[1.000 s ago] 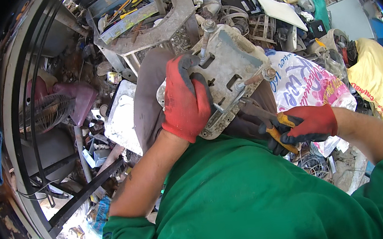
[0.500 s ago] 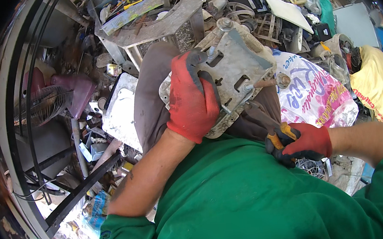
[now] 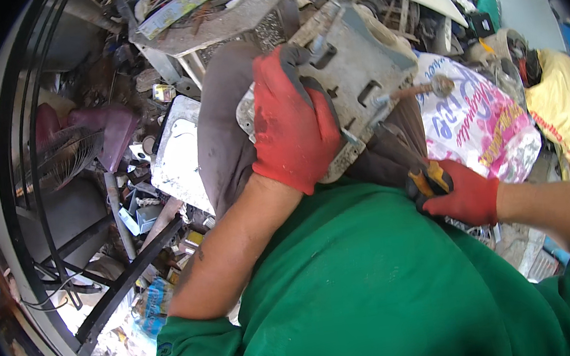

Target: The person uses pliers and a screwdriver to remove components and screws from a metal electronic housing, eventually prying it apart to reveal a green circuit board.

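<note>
A dirty grey metal mounting plate [image 3: 363, 65] with slots and long protruding bolts rests across my thighs, tilted. My left hand [image 3: 292, 118], in a red glove with dark fingertips, is closed on its near left side; the grip's underside is hidden. A rusty bolt [image 3: 422, 90] sticks out on the right of the plate. Near my right hip, my gloved right hand [image 3: 464, 194] is closed around the yellow-and-black handle of a screwdriver [image 3: 431, 181]. Its shaft is hard to make out against my dark trousers, and it appears apart from the plate.
Ahead stands a worn stool [image 3: 214, 36] bearing a tool tray [image 3: 187, 7]. A black metal frame [image 3: 126, 281] runs along the left. A printed white-and-pink sack [image 3: 476, 116] lies to the right, beside a yellow sack [image 3: 563, 114]. Scrap heaps surround me.
The plate and my left hand have shifted slightly right. My right hand, still on the screwdriver, has moved a little right and up. The whole view has tilted slightly.
</note>
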The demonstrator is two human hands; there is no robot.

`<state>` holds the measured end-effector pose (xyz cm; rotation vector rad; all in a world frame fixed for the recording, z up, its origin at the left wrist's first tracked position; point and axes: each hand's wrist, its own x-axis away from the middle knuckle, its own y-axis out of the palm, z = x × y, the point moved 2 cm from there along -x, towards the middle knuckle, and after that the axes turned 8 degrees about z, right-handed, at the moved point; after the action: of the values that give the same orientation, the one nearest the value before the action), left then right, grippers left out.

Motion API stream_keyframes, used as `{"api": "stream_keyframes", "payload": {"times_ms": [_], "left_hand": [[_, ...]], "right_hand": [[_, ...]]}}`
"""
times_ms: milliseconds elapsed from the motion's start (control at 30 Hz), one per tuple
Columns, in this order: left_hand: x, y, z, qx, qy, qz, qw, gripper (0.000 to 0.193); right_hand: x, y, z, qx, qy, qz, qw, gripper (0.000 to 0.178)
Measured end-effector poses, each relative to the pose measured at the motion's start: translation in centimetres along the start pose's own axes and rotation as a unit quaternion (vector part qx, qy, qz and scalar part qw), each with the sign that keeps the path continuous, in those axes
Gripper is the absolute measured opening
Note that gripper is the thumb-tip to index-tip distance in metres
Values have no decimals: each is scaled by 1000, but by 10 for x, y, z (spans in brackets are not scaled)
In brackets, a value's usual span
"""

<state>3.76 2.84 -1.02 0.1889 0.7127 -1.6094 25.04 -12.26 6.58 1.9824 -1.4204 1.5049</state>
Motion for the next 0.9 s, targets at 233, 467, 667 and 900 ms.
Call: {"api": "stream_keyframes", "payload": {"times_ms": [233, 467, 667, 900], "left_hand": [[6, 1, 5, 5, -23, 6, 1000, 35], [-2, -2, 5, -14, -30, -4, 999, 43], [0, -2, -1, 96, -30, 24, 995, 43], [-22, -23, 2, 60, 59, 15, 996, 61]], "right_hand": [[6, 4, 5, 72, 37, 67, 994, 81], [12, 12, -2, -79, 34, 21, 996, 51], [7, 2, 15, -161, -29, -60, 985, 48], [-1, -15, 0, -153, -22, -153, 976, 53]]}}
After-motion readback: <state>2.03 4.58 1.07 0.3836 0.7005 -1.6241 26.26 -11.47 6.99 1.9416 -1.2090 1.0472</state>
